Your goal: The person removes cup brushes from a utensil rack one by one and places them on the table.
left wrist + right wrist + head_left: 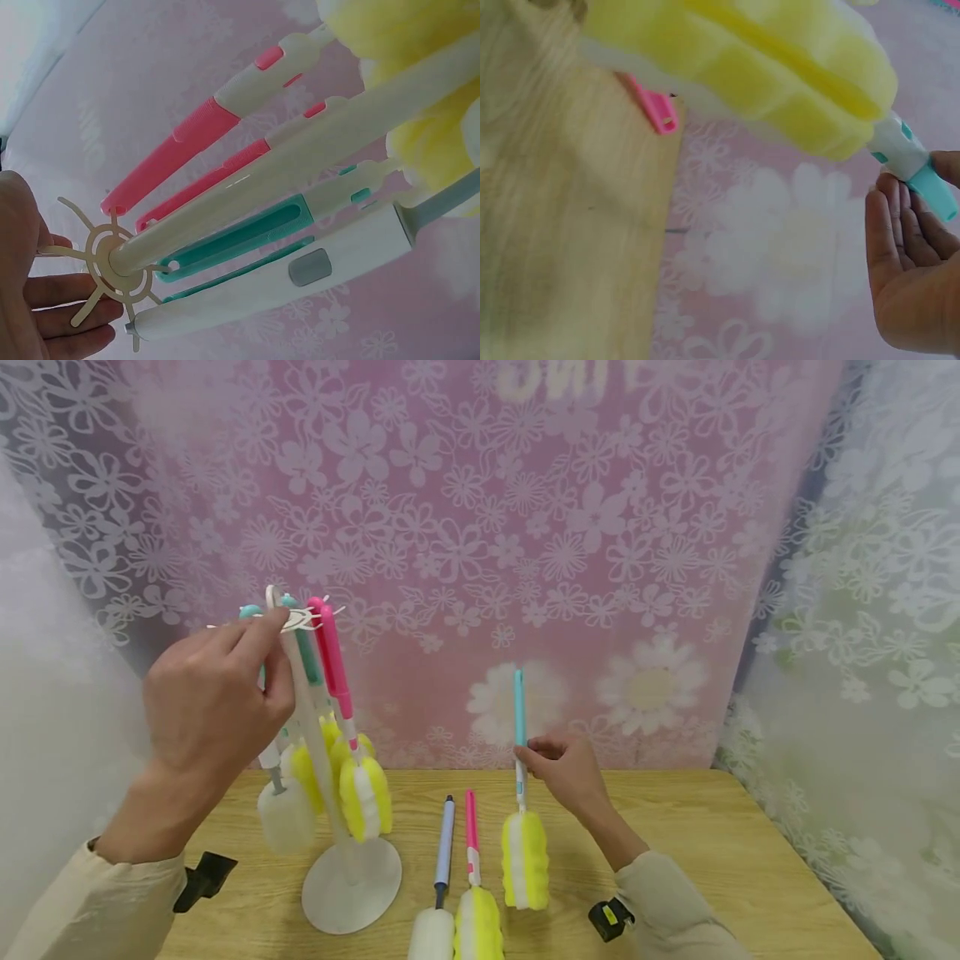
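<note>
A white upright stand (318,752) with a round base and a spoked top ring (95,261) is on the left. My left hand (213,693) pinches its top by the ring. From the ring hang several brushes: pink-handled sponge brushes (333,660), teal-handled ones (247,234) and a white-handled brush (285,281) with a white head. My right hand (570,772) pinches the handle of a teal-handled sponge brush (525,860) between thumb and fingertips. That brush is upright, its yellow and white sponge head (757,75) downward, to the right of the stand.
On the wooden table (637,860) lie a blue-grey-handled brush (446,843) with a white head and a pink-handled sponge brush (480,922), side by side between the stand and my right hand. A pink floral curtain (480,527) hangs behind the table.
</note>
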Demonstrator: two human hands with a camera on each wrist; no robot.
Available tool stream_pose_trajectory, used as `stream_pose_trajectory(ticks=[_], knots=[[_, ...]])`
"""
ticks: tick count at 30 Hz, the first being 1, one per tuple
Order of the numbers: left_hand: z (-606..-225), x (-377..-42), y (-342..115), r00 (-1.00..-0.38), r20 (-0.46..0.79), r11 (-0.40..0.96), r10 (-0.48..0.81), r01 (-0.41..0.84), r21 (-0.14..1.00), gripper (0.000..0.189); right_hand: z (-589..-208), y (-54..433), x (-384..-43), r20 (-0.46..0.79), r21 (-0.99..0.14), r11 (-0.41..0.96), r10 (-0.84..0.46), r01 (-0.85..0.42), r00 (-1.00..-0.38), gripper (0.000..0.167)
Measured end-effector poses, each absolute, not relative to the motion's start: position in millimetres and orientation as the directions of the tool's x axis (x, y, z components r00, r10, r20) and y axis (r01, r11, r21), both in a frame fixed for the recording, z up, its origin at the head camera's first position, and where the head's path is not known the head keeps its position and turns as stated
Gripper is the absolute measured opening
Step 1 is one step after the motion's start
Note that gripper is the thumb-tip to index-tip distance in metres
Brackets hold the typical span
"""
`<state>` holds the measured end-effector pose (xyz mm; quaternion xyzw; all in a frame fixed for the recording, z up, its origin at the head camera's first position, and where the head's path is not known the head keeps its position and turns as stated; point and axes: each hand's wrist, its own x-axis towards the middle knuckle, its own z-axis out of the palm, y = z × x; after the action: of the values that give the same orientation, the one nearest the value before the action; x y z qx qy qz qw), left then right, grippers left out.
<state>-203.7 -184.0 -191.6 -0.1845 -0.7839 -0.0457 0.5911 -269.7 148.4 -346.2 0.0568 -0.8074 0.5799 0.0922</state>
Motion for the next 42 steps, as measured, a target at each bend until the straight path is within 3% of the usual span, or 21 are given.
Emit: stream_pose_trajectory(ticks=[6,14,23,35,42], knots=[[-192.2,-204.3,-185.7,-0.224,0.936,0.918,0.271,0.352,-0.181,0.039,-375.0,158.6,-267.8,0.049,-0.94,0.34,0.009,-0.043,-0.999,0.022],[-191.4,-204.1,-184.4,-0.229,0.923,0.916,0.31,0.332,-0.225,0.039,-417.9,165.0,-266.6,-0.101,-0.926,0.368,-0.016,0.088,-0.995,0.027],[-191.7,-205.0,-184.6,-0.232,0.923,0.915,0.307,0.338,-0.22,0.037,-440.3,165.2,-263.1,-0.167,-0.898,0.425,-0.09,0.113,-0.982,0.028],[-188.1,-198.2,-183.5,-0.335,0.882,0.926,0.331,0.295,-0.235,0.039,-454.4,152.0,-269.6,-0.229,-0.879,0.444,-0.076,0.173,-0.97,0.024],[-188.7,-198.7,-183.4,-0.306,0.892,0.918,0.333,0.32,-0.233,0.036,-461.8,147.3,-271.2,-0.231,-0.874,0.452,-0.063,0.178,-0.971,0.024]])
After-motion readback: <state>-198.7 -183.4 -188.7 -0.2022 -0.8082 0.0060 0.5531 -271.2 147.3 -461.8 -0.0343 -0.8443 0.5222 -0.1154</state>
